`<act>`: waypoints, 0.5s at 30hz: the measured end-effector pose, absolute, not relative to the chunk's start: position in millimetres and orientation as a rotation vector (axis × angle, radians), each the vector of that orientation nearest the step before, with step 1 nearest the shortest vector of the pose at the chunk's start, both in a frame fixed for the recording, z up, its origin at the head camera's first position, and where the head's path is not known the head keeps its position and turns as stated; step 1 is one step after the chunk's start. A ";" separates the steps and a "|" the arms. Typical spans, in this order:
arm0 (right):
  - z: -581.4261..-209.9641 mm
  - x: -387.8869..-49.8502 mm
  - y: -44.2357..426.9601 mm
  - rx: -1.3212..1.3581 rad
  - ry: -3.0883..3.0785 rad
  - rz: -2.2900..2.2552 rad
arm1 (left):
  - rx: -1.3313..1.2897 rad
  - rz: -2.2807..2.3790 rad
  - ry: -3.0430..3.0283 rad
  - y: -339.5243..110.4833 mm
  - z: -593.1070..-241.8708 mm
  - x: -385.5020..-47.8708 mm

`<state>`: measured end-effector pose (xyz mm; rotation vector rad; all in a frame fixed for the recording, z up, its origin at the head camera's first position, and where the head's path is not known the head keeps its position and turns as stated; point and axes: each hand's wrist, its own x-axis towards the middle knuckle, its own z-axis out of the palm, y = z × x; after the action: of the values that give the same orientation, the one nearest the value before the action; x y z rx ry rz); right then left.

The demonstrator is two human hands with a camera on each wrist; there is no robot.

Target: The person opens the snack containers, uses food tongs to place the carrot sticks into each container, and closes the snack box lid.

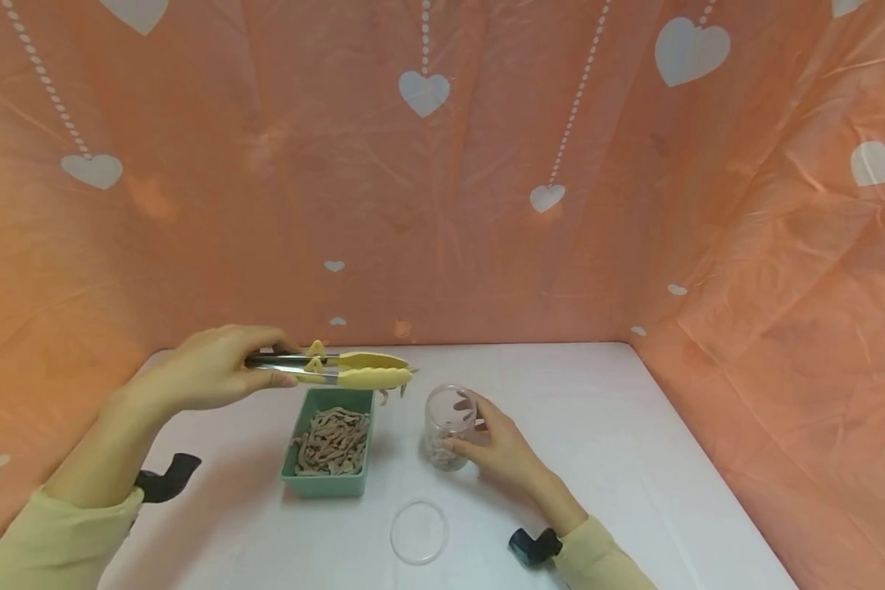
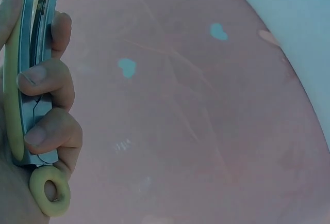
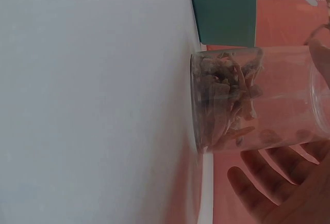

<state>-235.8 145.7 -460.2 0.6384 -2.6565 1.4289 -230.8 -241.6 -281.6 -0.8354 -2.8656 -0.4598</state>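
Note:
The left hand (image 1: 224,369) grips yellow-tipped metal tongs (image 1: 372,377), held level above the back of a green tray (image 1: 329,485). A few brown strips hang from the tongs' tips, between the tray and a clear jar. Curled fingers (image 2: 49,84) wrap the metal handles in the left wrist view. Thin brown strips (image 1: 333,442) fill much of the tray. The right hand (image 1: 505,447) holds the upright clear jar (image 1: 450,414) from its right side, thumb at the front and fingers behind. Brown strips (image 3: 224,97) lie in the jar's lower part in the right wrist view.
A clear round lid (image 1: 419,533) lies on the white table (image 1: 634,492) in front of the jar and tray. An orange sheet with pale hearts (image 1: 424,94) stands behind the table and along both sides. Black wrist mounts (image 1: 534,547) sit near the sleeves.

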 end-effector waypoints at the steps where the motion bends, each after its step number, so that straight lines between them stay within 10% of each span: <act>1: -460.5 -236.1 145.6 0.638 -2.656 1.430 | -0.842 -0.473 -2.864 -238.7 -281.2 -231.4; 15: -460.4 -237.5 146.4 0.618 -2.680 1.465 | -0.951 -0.604 -2.824 -201.9 -285.5 -243.6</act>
<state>-237.5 146.4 -460.4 0.6178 -2.6805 1.4649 -243.6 -201.9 -285.5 -0.9509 -2.8242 -0.6042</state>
